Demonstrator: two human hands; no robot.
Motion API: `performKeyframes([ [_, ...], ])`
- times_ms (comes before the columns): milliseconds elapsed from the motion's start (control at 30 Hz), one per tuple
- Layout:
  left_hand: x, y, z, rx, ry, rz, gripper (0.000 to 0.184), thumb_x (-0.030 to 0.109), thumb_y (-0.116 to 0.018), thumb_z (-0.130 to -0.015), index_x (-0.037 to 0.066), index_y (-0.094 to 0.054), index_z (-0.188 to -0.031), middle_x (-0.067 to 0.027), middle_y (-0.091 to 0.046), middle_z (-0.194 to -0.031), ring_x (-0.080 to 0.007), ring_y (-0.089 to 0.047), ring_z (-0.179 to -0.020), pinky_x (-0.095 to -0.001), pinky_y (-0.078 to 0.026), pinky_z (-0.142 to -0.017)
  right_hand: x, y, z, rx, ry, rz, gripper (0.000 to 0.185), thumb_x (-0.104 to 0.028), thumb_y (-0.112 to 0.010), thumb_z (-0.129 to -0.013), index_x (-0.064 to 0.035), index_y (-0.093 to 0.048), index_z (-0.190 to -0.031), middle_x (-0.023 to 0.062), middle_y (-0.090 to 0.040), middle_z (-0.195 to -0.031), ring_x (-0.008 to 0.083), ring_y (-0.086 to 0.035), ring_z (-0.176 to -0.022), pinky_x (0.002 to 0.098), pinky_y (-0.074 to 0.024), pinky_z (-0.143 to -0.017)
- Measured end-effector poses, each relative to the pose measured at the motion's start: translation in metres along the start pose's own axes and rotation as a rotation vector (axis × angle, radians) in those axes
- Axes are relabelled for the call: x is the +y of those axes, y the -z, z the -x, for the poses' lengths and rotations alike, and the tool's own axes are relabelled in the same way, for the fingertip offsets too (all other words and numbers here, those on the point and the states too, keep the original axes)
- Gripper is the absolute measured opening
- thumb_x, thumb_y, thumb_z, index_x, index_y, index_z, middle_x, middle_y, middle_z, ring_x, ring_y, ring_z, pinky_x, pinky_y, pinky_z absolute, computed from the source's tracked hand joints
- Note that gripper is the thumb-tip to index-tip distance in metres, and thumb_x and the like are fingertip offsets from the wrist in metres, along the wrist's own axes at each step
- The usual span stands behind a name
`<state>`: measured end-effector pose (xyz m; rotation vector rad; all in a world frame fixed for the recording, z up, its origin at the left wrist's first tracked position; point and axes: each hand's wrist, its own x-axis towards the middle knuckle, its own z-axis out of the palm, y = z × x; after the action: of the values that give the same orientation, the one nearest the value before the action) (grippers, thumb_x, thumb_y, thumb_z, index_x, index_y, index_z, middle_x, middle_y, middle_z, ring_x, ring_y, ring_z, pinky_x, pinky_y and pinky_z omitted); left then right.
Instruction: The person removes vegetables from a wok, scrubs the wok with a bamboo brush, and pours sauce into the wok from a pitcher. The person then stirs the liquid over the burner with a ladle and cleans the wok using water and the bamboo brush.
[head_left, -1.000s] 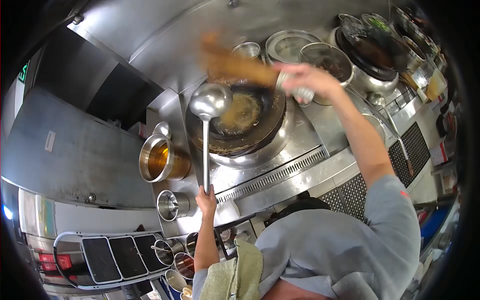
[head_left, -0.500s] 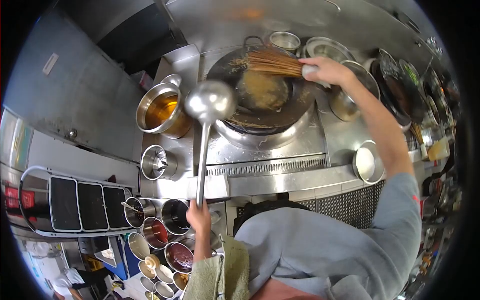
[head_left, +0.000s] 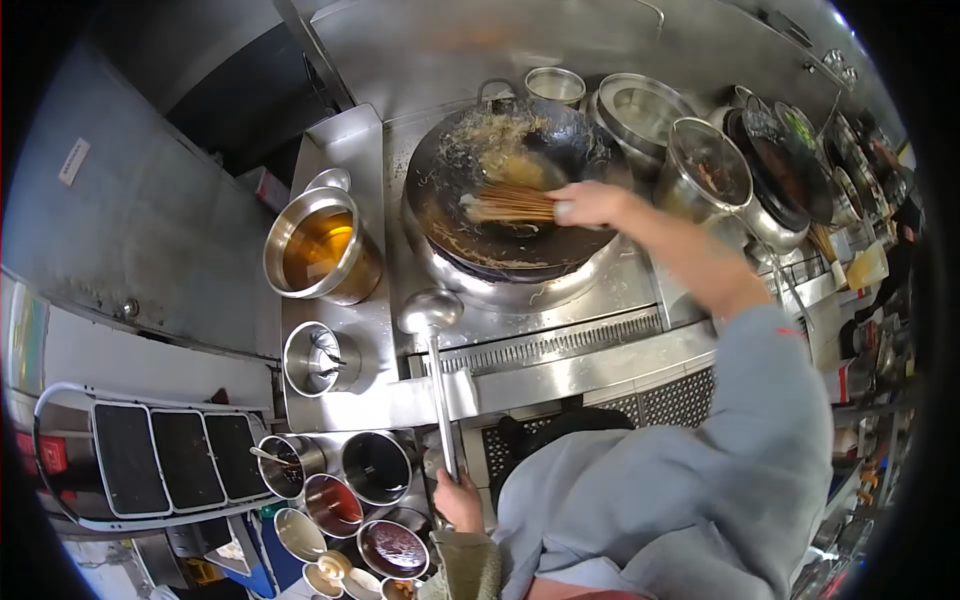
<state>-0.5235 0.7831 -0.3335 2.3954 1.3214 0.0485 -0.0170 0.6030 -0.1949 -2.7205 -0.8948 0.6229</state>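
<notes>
My right hand (head_left: 590, 204) grips the bound end of a bamboo wok brush (head_left: 512, 204), whose bristles lie against the inner wall of a large black wok (head_left: 440, 225). Murky brownish liquid (head_left: 520, 170) sits in the bottom of the wok, and pale food scraps (head_left: 485, 135) cling to its far side. In my left hand (head_left: 458, 500) is the handle of a long steel ladle (head_left: 431, 312). Its bowl hangs over the front left of the stove, apart from the wok.
Left of the wok stands a steel pot of amber oil (head_left: 318, 250), with a smaller steel pot (head_left: 320, 358) nearer me. Sauce containers (head_left: 335, 505) crowd the lower left. A steel pot (head_left: 710, 165) and stacked bowls (head_left: 640, 110) line the right.
The brush has swept from the wok's far rim down towards its near side. My left hand and the ladle have dropped lower, nearer my body. The whole view has shifted slightly.
</notes>
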Motion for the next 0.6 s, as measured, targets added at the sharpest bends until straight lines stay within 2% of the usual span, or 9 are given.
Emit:
performKeyframes([
  [100, -0.007, -0.013, -0.009, -0.056, -0.046, 0.022, 0.03, 0.027, -0.065, -0.081, 0.001, -0.052, -0.087, -0.0233, -0.062, -0.074, -0.0419, -0.062, -0.069, -0.0505, -0.047, -0.061, 0.039, 0.039, 0.019, -0.006, -0.013, 0.37, 0.058, -0.03, -0.062, -0.074, -0.0145, -0.054, -0.129, 0.0166, -0.061, -0.116, 0.0316, -0.058, -0.11, 0.0404, -0.0448, -0.095],
  [200, -0.001, -0.013, -0.019, -0.069, -0.098, -0.094, 0.033, 0.026, -0.065, -0.08, -0.001, -0.049, -0.092, -0.0239, -0.063, -0.078, -0.0424, -0.062, -0.069, -0.0508, -0.047, -0.061, 0.032, 0.041, -0.053, 0.192, -0.152, 0.216, 0.055, -0.023, -0.055, -0.076, -0.01, -0.052, -0.129, 0.0178, -0.06, -0.117, 0.0352, -0.059, -0.106, 0.0435, -0.0462, -0.092],
  [233, 0.012, -0.003, -0.022, -0.206, -0.027, -0.108, 0.041, 0.022, -0.067, -0.078, -0.003, -0.048, -0.103, -0.0281, -0.061, -0.094, -0.0424, -0.061, -0.084, -0.0484, -0.049, -0.07, 0.027, 0.032, -0.071, 0.286, -0.135, 0.145, 0.054, -0.021, -0.053, -0.077, -0.009, -0.051, -0.129, 0.0182, -0.06, -0.117, 0.0359, -0.059, -0.105, 0.0443, -0.0462, -0.092],
  [300, 0.042, 0.019, -0.022, 0.136, -0.422, -0.123, 0.047, 0.017, -0.069, -0.076, -0.006, -0.048, -0.112, -0.0312, -0.054, -0.11, -0.0428, -0.055, -0.099, -0.0468, -0.047, -0.083, 0.014, 0.005, -0.064, 0.251, -0.165, 0.077, 0.056, -0.022, -0.054, -0.077, -0.0097, -0.049, -0.131, 0.0183, -0.06, -0.118, 0.0357, -0.058, -0.106, 0.0442, -0.0457, -0.093],
  [367, 0.097, 0.037, -0.039, 0.12, -0.543, 0.049, 0.048, 0.01, -0.068, -0.075, -0.007, -0.05, -0.116, -0.0297, -0.047, -0.121, -0.0429, -0.048, -0.109, -0.0458, -0.042, -0.092, 0.029, 0.011, -0.028, 0.122, -0.134, 0.113, 0.061, -0.028, -0.056, -0.076, -0.0136, -0.047, -0.134, 0.0177, -0.058, -0.121, 0.0355, -0.057, -0.109, 0.0426, -0.044, -0.096],
  [433, 0.163, 0.046, -0.054, -0.017, -0.791, 0.295, 0.04, 0.008, -0.065, -0.079, -0.002, -0.054, -0.116, -0.0246, -0.051, -0.119, -0.0419, -0.048, -0.113, -0.045, -0.042, -0.095, 0.048, 0.033, 0.013, 0.071, -0.095, 0.242, 0.062, -0.031, -0.059, -0.074, -0.0171, -0.049, -0.134, 0.0171, -0.059, -0.12, 0.035, -0.056, -0.11, 0.0407, -0.0437, -0.097],
  [500, 0.237, 0.04, -0.072, 0.121, -1.214, 0.428, 0.032, 0.003, -0.063, -0.076, -0.001, -0.057, -0.107, -0.0198, -0.054, -0.115, -0.0377, -0.052, -0.108, -0.0473, -0.041, -0.095, 0.056, 0.069, 0.01, 0.057, -0.148, 0.317, 0.058, -0.029, -0.059, -0.075, -0.0163, -0.051, -0.131, 0.015, -0.06, -0.12, 0.0343, -0.057, -0.11, 0.0394, -0.0437, -0.098],
  [567, 0.302, 0.037, -0.081, 0.233, -1.313, 0.303, 0.033, 0.006, -0.062, -0.077, -0.001, -0.056, -0.109, -0.018, -0.054, -0.112, -0.0355, -0.053, -0.103, -0.0473, -0.041, -0.094, 0.052, 0.069, -0.037, 0.248, -0.134, 0.175, 0.057, -0.027, -0.06, -0.074, -0.0159, -0.053, -0.129, 0.0144, -0.061, -0.118, 0.0345, -0.057, -0.109, 0.0389, -0.0442, -0.097],
  [600, 0.323, 0.027, -0.088, 0.31, -1.27, 0.32, 0.021, 0.011, -0.064, -0.079, 0.001, -0.059, -0.096, -0.0155, -0.059, -0.095, -0.0316, -0.057, -0.089, -0.0451, -0.043, -0.083, 0.046, 0.045, -0.065, 0.348, -0.08, 0.062, 0.058, -0.027, -0.062, -0.073, -0.0178, -0.052, -0.13, 0.0145, -0.061, -0.117, 0.0343, -0.058, -0.108, 0.039, -0.0447, -0.096],
])
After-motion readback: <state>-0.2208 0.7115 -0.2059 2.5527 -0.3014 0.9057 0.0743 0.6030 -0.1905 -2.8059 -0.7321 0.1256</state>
